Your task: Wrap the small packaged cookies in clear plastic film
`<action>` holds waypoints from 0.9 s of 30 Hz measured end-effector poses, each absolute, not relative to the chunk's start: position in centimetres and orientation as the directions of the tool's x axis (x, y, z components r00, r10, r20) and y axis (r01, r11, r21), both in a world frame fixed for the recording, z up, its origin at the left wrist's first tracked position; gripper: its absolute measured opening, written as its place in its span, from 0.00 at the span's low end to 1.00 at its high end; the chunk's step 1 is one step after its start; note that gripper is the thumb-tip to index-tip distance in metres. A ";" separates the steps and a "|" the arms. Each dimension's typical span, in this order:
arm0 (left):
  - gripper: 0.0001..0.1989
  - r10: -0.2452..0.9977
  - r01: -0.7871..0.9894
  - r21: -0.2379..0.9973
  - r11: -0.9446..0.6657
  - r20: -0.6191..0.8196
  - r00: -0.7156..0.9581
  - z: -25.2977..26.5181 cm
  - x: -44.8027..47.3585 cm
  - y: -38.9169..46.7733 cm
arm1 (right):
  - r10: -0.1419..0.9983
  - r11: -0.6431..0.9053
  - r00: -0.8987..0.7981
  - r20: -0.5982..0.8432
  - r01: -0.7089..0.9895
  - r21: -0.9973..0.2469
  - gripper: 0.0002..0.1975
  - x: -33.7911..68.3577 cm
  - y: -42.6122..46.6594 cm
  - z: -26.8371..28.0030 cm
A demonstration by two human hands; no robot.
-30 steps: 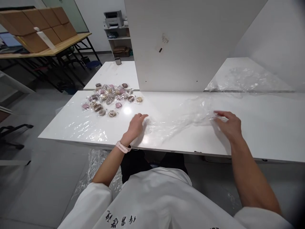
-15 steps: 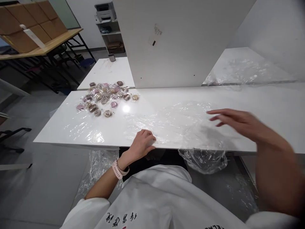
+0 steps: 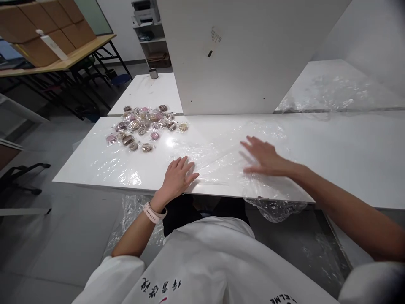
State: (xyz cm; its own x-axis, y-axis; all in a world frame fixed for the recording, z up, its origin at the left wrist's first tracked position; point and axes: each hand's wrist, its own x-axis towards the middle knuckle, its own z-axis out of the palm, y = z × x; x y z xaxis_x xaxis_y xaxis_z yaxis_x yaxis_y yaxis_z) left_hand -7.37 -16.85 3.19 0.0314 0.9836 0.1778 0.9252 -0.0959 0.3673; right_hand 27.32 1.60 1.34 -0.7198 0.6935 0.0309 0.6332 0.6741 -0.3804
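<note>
A sheet of clear plastic film (image 3: pixel 218 154) lies spread and wrinkled on the white table (image 3: pixel 332 156), and part of it hangs over the front edge. My left hand (image 3: pixel 177 175) rests on the film near that edge, fingers spread and holding nothing. Over the film to the right is my right hand (image 3: pixel 262 156), open with its fingers apart and slightly blurred; whether it touches the film I cannot tell. Left of both hands lies a loose pile of small individually wrapped round sweets or cakes (image 3: pixel 142 126), in pink, brown and yellowish tones.
A white upright panel (image 3: pixel 247 55) stands behind the table. More crumpled clear plastic (image 3: pixel 338 95) lies at the back right. A small metal cup (image 3: pixel 153 74) stands on the rear left tabletop. Brown cardboard boxes (image 3: pixel 41 31) sit on a wooden table at the far left.
My right hand has moved left across the film and spread its fingers. My left hand has shifted slightly left and its fingers have opened out.
</note>
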 end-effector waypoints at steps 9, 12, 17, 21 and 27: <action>0.24 0.905 0.854 0.423 0.304 0.150 -0.397 5.9 -13.5 -9.0 | 0.729 0.542 -0.671 -0.132 0.685 -0.487 0.31 32.5 2.9 2.2; 0.33 0.894 0.803 0.459 0.379 0.041 -0.445 5.7 -13.7 -3.4 | 0.813 0.538 -0.582 -0.014 0.761 -0.361 0.35 29.2 2.6 0.4; 0.34 0.862 0.790 0.355 0.500 -0.125 -0.491 3.5 -13.3 1.7 | 0.786 0.607 -0.618 0.011 0.769 -0.201 0.36 26.3 1.1 -2.2; 0.25 0.903 0.851 0.332 0.407 -0.011 -0.429 2.8 -14.2 2.6 | 0.785 0.610 -0.619 0.001 0.774 -0.170 0.36 26.8 1.2 -2.2; 0.13 0.938 0.865 0.371 0.339 -0.056 -0.343 3.7 -15.2 3.6 | 0.785 0.614 -0.619 0.028 0.771 -0.169 0.35 26.8 1.3 -2.2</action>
